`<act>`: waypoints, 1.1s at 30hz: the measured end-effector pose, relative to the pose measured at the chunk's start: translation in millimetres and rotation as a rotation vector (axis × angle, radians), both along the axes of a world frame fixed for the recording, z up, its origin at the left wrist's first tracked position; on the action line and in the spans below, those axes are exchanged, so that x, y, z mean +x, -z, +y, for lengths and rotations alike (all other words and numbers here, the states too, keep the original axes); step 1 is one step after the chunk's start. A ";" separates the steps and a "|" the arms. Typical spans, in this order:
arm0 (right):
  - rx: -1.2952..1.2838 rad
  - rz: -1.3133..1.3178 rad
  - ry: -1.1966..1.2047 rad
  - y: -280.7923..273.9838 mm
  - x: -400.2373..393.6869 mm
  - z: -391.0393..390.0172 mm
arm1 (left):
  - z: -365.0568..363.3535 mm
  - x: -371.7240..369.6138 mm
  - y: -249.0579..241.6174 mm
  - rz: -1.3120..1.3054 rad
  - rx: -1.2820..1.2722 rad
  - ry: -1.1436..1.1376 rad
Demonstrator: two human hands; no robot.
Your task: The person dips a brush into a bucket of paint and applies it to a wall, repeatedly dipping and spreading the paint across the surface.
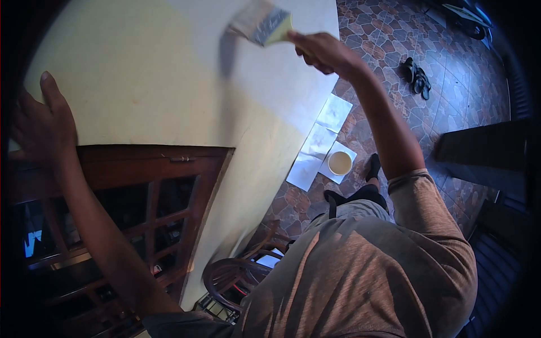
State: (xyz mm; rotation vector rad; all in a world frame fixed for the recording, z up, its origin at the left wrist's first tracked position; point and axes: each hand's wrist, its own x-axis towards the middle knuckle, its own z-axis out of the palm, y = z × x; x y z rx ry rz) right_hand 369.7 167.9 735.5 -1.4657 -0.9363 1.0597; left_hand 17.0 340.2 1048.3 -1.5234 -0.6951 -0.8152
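Note:
My right hand [327, 53] is closed round the yellow handle of a wide paintbrush [265, 23]. The brush's pale bristles point left, at the upper part of a cream wall [141, 73]; whether they touch it I cannot tell. A lighter patch of wall surrounds the brush, with a dark shadow below it. At the far left my left hand [48, 124] lies against the wall above a brown wooden window frame [124, 160], its fingers apart and nothing visible in it.
A tub of cream paint [340, 163] stands on white sheets [320, 139] on the stone-patterned floor [372, 34]. Dark sandals [417, 79] lie beyond. A wooden chair [225, 279] stands below the wall, and part of a motorbike [470, 21] shows top right.

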 end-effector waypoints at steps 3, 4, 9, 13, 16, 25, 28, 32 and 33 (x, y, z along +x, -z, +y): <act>0.066 -0.100 0.028 -23.1 1.6 8.5 | 11.6 -7.0 -6.5 -0.025 -0.035 -0.068; 0.056 -0.095 0.022 -9.5 2.0 14.0 | 14.2 -9.6 -6.5 -0.026 -0.028 -0.128; -0.284 -0.050 0.020 152.9 -9.3 30.1 | 4.8 -2.2 -1.5 -0.044 -0.123 -0.094; -0.602 -0.315 -0.109 246.1 -25.4 6.0 | -8.7 5.0 0.1 0.037 -0.132 -0.004; -0.456 -0.367 -0.014 196.2 -25.8 15.5 | 31.2 -21.8 -8.0 -0.123 -0.288 -0.046; 0.079 -0.791 0.328 80.2 -76.9 29.4 | -47.5 17.5 8.1 0.081 -0.236 -0.162; 0.135 -0.867 0.255 84.7 -115.3 6.6 | -54.3 13.2 11.6 0.148 -0.251 -0.039; 0.048 -0.887 -0.062 74.2 -82.4 -14.2 | -53.8 15.0 14.0 0.123 -0.179 0.016; 0.086 -0.911 -0.110 73.2 -68.0 -10.4 | -75.1 21.3 18.3 0.127 -0.272 0.049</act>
